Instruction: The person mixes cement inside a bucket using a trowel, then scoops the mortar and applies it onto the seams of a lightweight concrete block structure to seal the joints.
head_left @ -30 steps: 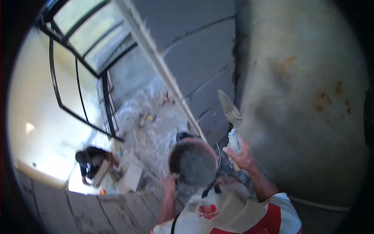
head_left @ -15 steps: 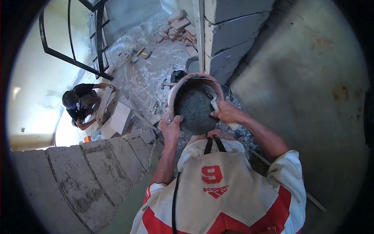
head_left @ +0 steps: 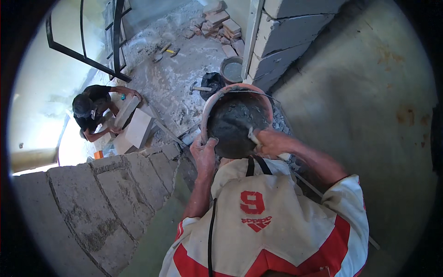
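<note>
Grasping a round, reddish-pink plastic bucket (head_left: 208, 107) at its left rim with the left hand (head_left: 203, 154), thumb laid over the edge. Clenched around a pale, mortar-smeared trowel handle (head_left: 252, 135) with the right hand (head_left: 272, 141), over the bucket's right side. Cannot make out the blade against the contents. Placed close in front of the white-and-red shirt (head_left: 286, 207), between both hands, mouth facing up. Looks worn and grey-crusted around the rim, spanned near the far side by a thin wire handle. Holds wet, dark grey mortar (head_left: 226, 138), smoother toward the near left, lumpy toward the far side. Shows, just beyond, a smaller round brownish bucket (head_left: 231, 59) containing grey, watery-looking material, near a crumpled black plastic bag (head_left: 213, 82) beside a pale-handled hammer (head_left: 201, 88).
</note>
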`<state>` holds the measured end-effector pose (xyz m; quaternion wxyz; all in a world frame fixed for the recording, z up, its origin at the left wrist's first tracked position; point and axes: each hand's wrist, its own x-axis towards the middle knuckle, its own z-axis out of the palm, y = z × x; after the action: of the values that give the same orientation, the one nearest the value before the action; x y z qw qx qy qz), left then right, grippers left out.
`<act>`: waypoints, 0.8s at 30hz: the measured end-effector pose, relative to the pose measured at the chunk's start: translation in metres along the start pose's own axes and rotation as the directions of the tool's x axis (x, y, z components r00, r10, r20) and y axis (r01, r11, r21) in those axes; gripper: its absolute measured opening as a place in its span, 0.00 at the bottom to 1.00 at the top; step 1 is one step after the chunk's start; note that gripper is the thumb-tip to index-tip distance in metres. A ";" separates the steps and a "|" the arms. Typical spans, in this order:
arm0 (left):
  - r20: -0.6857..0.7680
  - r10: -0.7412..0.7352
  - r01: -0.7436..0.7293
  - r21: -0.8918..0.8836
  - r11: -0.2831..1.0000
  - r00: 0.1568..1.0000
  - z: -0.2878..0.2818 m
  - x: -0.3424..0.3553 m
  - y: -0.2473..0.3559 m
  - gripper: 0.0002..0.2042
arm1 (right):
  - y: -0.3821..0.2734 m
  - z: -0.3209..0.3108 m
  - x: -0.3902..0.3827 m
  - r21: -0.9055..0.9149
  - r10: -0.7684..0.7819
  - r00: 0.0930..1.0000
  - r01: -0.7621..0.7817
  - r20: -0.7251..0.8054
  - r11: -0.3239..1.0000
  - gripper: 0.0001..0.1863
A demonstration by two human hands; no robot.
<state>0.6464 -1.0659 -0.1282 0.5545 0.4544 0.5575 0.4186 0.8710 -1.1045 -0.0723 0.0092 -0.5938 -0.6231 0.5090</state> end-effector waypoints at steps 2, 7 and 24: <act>0.028 0.019 -0.017 -0.081 0.997 0.999 -0.001 -0.004 -0.008 0.12 | 0.018 0.001 0.010 -0.058 0.044 0.982 -0.056 -0.183 0.997 0.16; 0.036 0.016 -0.018 0.046 0.999 0.999 0.006 -0.019 0.000 0.10 | 0.038 0.029 0.029 -0.166 0.100 0.966 -0.142 -0.239 0.976 0.17; 0.055 -0.026 0.031 -0.092 0.995 0.998 -0.006 -0.023 -0.044 0.09 | 0.007 0.053 0.022 -0.348 -0.023 0.999 0.006 -0.046 0.937 0.16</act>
<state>0.6375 -1.0987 -0.1654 0.5956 0.4314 0.5289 0.4236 0.8368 -1.1226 -0.1153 -0.0771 -0.5937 -0.7072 0.3760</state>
